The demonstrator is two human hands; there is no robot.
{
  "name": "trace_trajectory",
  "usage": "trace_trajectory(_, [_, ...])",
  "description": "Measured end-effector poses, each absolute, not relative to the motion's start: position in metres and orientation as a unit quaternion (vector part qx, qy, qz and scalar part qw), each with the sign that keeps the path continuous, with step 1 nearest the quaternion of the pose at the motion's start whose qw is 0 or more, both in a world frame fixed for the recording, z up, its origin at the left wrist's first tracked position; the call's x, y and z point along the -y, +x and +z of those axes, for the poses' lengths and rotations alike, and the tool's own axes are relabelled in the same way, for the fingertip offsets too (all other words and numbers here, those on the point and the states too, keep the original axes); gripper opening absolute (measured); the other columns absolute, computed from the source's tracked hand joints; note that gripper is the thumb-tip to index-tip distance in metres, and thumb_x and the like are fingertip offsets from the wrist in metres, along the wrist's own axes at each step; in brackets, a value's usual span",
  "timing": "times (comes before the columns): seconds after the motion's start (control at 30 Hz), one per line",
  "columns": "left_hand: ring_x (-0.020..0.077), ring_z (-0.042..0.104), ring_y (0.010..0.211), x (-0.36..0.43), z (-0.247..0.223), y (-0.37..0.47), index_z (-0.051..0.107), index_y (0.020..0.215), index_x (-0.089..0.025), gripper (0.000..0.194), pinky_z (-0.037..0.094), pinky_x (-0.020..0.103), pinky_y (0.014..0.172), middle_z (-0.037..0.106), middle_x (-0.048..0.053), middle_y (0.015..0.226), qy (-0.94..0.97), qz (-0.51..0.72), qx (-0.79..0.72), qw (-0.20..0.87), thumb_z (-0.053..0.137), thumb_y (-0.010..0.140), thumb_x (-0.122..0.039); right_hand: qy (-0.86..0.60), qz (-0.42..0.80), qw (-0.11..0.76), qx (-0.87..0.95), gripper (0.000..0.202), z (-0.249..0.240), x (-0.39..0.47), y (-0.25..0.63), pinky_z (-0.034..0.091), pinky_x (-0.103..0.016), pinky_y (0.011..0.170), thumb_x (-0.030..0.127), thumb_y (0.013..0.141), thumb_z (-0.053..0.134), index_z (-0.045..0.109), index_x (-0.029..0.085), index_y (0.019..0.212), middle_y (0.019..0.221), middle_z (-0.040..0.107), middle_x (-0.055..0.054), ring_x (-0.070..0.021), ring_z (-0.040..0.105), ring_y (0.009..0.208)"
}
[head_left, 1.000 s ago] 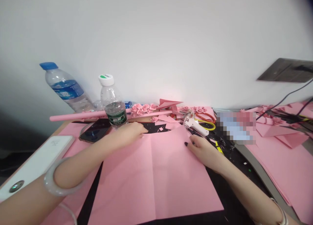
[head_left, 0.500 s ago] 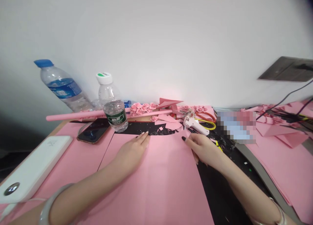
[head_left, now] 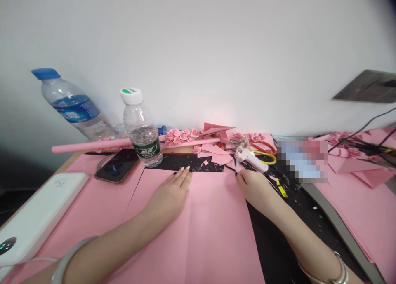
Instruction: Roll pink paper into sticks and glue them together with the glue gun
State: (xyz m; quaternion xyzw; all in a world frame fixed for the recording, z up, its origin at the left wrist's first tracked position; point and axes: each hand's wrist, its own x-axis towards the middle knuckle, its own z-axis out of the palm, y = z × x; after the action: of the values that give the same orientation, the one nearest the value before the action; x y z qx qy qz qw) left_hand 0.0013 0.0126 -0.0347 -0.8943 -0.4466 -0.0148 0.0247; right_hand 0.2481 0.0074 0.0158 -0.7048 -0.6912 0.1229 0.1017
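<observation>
A large pink sheet (head_left: 216,226) with a faint lengthwise crease lies over a black mat (head_left: 278,242). Flat on its upper left part rests my left hand (head_left: 173,191), fingers stretched out to the far edge. My right hand (head_left: 252,185) is closed at the sheet's far right corner, its fingertips curled under and partly hidden, so what they pinch cannot be made out. Just beyond that hand lies a white glue gun (head_left: 252,159), its nozzle close to the fingers. Pink paper scraps (head_left: 221,158) lie past the sheet's far edge.
A water bottle (head_left: 144,139), a blue-capped bottle (head_left: 77,111), a phone (head_left: 116,166) and a white power bank (head_left: 43,214) stand or lie at left. Paper roses (head_left: 182,135) lie by the wall. More pink sheets (head_left: 359,210) are at right, near cables (head_left: 365,123).
My right hand has curled its fingers in at the corner, and its thumb no longer shows stretched out. The sheet's far right corner now lies flatter. My left hand stays flat. The view has shifted slightly.
</observation>
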Motion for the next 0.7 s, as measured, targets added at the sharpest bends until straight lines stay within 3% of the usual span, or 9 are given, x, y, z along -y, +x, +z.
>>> trace_trajectory(0.2, [0.0271, 0.044, 0.125, -0.012, -0.039, -0.001, 0.046, 0.129, -0.004, 0.044, 0.041, 0.042, 0.101, 0.043, 0.017, 0.137, -0.895, -0.057, 0.441, 0.026, 0.032, 0.089, -0.015, -0.694, 0.106, 0.153, 0.696, 0.025, 0.016, -0.014, 0.243, 0.022, -0.027, 0.052, 0.023, 0.082, 0.039, 0.035, 0.021, 0.057, 0.054, 0.045, -0.001, -0.014, 0.039, 0.052])
trace_trajectory(0.4, [0.0255, 0.045, 0.125, -0.012, -0.041, -0.001, 0.046, 0.129, -0.006, 0.043, 0.041, 0.041, 0.101, 0.044, 0.014, 0.137, -0.893, -0.083, 0.442, 0.026, 0.031, 0.09, -0.015, -0.699, 0.116, 0.221, 0.67, 0.015, 0.013, -0.02, 0.244, 0.03, -0.023, 0.051, 0.02, 0.076, 0.04, 0.039, 0.021, 0.061, 0.055, 0.047, 0.001, -0.0135, 0.044, 0.054])
trace_trajectory(0.7, [0.0261, 0.043, 0.126, -0.011, -0.036, 0.0, 0.043, 0.132, -0.004, 0.047, 0.04, 0.041, 0.102, 0.041, 0.015, 0.139, -0.892, -0.048, 0.449, 0.014, 0.03, 0.088, -0.014, -0.73, 0.127, 0.21, 0.637, 0.017, 0.007, -0.002, 0.242, 0.031, -0.023, 0.049, 0.019, 0.077, 0.039, 0.034, 0.022, 0.061, 0.053, 0.047, 0.002, -0.0137, 0.045, 0.05])
